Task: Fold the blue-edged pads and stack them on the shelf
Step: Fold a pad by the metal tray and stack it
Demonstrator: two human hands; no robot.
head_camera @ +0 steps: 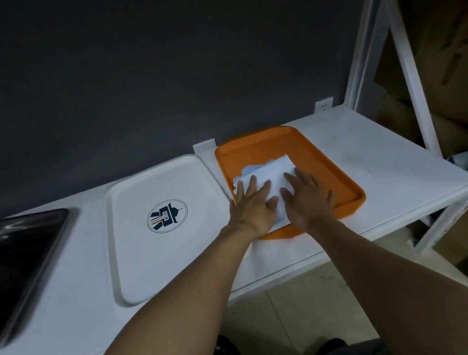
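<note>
Left hand: the left hand lies palm down on the folded blue-edged pads. Its fingers are straight and slightly spread, pressing flat and gripping nothing.
Right hand: the right hand lies flat just beside the left, thumbs close together. Its fingers are extended on the same white bundle and curl round nothing.
Pads: a white folded stack lies directly under both sets of fingers and runs on past the fingertips. A pale blue layer peeks out at its far-left corner, just beyond the left fingertips.
Orange tray: the orange tray holds the pads. Its bare floor and rim show beyond and to the right of the right fingers.
Shelf: the white shelf carries the tray and stretches away on both sides of the hands.
White tray: a white tray with a round emblem sits just left of the left fingers, beside the orange one.
Black tray: a black tray lies well to the left of both hands.
Background: a dark wall rises beyond the fingertips, with a wall socket on it. To the far right are a white upright and cardboard boxes.
</note>
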